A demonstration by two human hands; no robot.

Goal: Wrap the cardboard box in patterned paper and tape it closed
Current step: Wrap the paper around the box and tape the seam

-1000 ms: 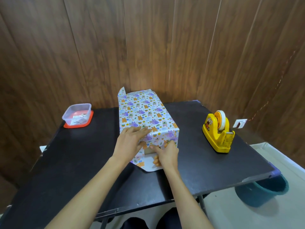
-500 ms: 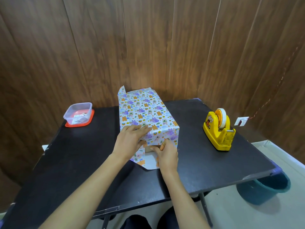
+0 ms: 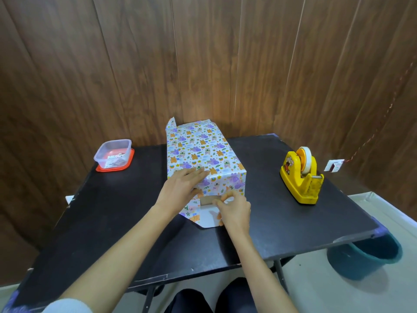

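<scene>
Pinching the patterned paper [image 3: 203, 152] flap, right hand [image 3: 235, 211] should crease tight; left hand [image 3: 180, 188], fingers flat above, pins the cardboard box [image 3: 208, 200].

The box [image 3: 198, 152] lies lengthwise in the middle of the table [image 3: 270, 199]. A container [image 3: 114, 153] sits back left, and a tape dispenser [image 3: 301, 177] sits right of the box. At the box's near end, the left hand [image 3: 180, 188] rests on top and the right hand [image 3: 234, 211] pinches the paper [image 3: 206, 220]. A bucket [image 3: 365, 258] stands below the table's front right corner.
</scene>
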